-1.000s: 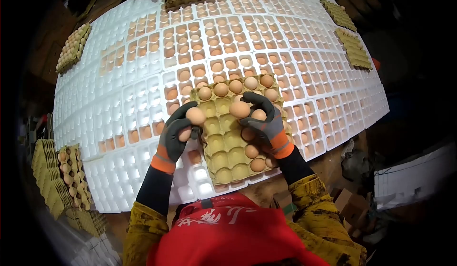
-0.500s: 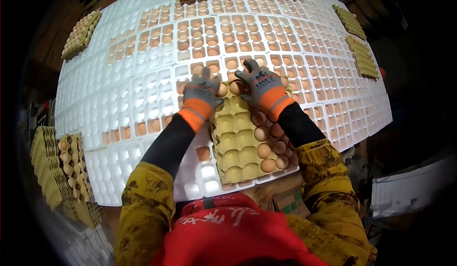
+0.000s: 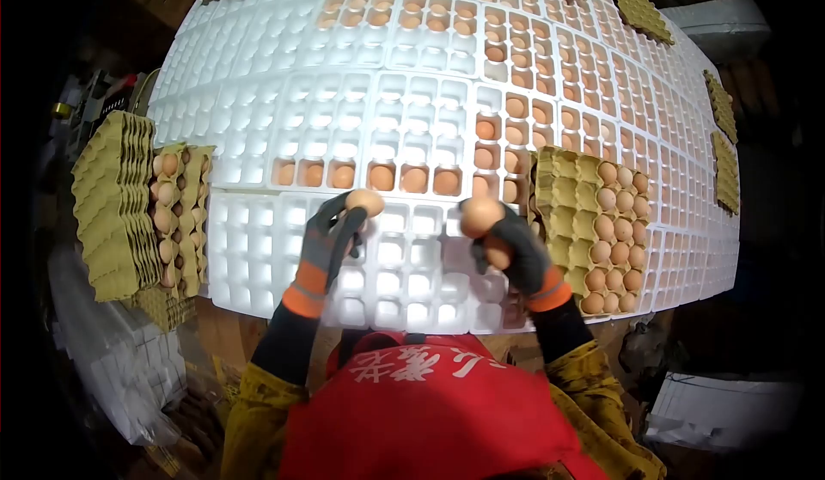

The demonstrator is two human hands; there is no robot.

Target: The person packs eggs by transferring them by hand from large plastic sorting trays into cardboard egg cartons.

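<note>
Gloved in grey and orange, my left hand is closed on a brown egg, over the front white foam tray. My right hand is closed round brown eggs; one sits at the fingertips and another lower in the palm. A yellow pulp tray lies just right of my right hand, its right columns filled with eggs and its left columns bare. Beyond my hands, a row of eggs rests in the foam cells.
Stacked pulp trays stand at the left, beside a pulp tray with eggs. Foam trays with eggs spread across the back and right. More pulp trays lie along the far and right edges.
My hands have left the pulp tray's top row and now hold eggs above the front foam tray. The view has swung left, so the pulp tray appears further right.
</note>
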